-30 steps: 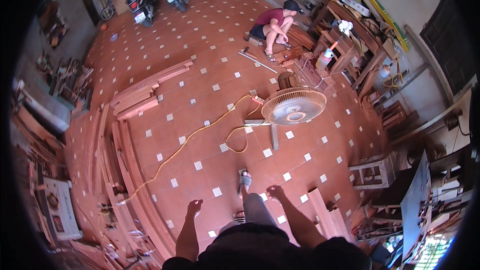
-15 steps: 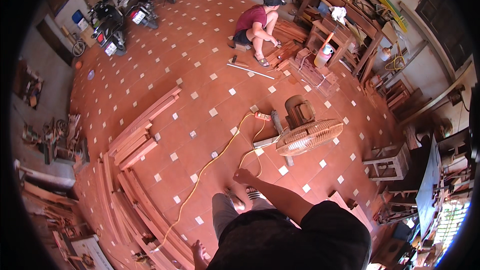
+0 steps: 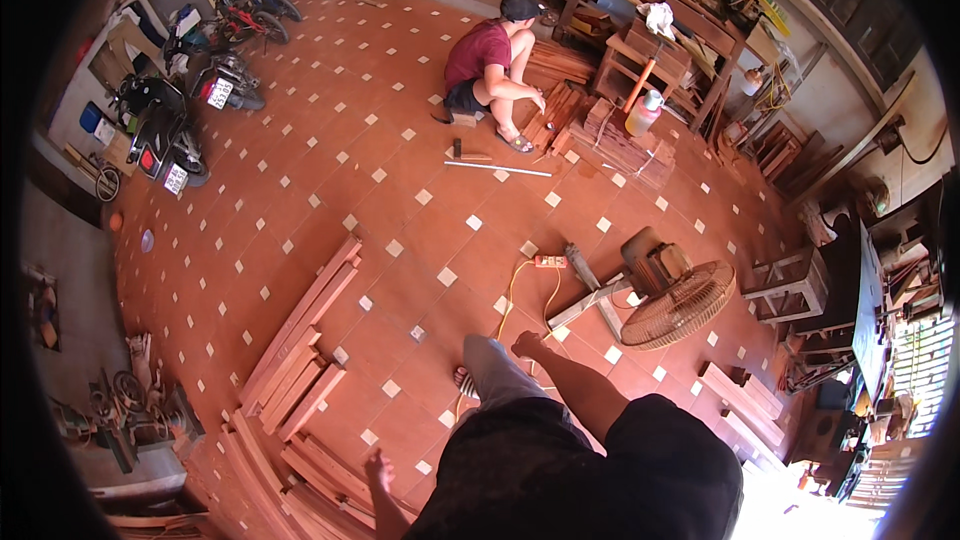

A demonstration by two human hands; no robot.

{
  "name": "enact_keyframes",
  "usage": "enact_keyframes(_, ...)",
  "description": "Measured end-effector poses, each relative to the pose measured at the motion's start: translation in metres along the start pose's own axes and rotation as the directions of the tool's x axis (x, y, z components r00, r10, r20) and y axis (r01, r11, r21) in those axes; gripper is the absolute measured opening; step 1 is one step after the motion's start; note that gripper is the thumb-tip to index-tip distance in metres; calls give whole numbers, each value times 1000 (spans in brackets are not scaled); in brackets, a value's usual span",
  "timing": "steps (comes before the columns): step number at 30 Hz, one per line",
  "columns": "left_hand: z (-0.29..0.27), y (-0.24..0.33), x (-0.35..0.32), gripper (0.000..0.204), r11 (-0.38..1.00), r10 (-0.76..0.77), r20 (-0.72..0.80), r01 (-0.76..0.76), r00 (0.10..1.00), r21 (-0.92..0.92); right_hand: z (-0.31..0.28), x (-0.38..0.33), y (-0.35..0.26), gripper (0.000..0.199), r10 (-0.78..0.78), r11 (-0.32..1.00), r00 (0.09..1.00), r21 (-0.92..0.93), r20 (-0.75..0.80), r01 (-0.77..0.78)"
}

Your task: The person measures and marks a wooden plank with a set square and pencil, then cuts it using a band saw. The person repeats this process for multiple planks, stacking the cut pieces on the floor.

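My left hand hangs low beside my body, near the stacked reddish wooden beams. Its fingers are a little apart, with nothing in them. My right hand is held out ahead of my leg, fingers loosely bent, and I see nothing in it. Below and around that hand, a yellow cord runs over the tiled floor to an orange-red power strip. Right of the hand, a large caged fan stands on a metal base, apart from my fingers.
A co-worker squats by wooden boards at the back. Shorter beams lie at left, and more planks at right. Motorbikes stand far left; a cluttered wooden table stands far right.
My view has shifted, and my legs have changed position in a step. The fan and power strip now sit further right. My right hand also appears further right; the left is higher in view.
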State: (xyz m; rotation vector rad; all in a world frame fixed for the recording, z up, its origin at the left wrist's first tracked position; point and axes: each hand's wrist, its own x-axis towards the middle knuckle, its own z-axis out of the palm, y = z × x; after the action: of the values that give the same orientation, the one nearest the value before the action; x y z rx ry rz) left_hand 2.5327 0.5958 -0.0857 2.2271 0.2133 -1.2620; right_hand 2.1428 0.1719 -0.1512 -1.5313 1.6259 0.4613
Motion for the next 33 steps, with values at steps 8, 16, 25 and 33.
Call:
enact_keyframes(8,-56,241,160,17,844,476,55,-438,878,-308,-13,157,-74,38,40,966,995,-250,-94,-63)
enact_keyframes(16,-28,213,156,37,981,172,-92,-162,981,111,-93,199,-313,35,-264,923,955,-251,135,291)
enact_keyframes(25,-1,186,226,55,959,-236,-62,243,970,149,-68,335,-545,39,-481,707,854,-487,199,512)
enact_keyframes(33,42,350,361,48,968,-174,-84,155,981,-199,123,593,-611,33,-246,965,946,148,209,219)
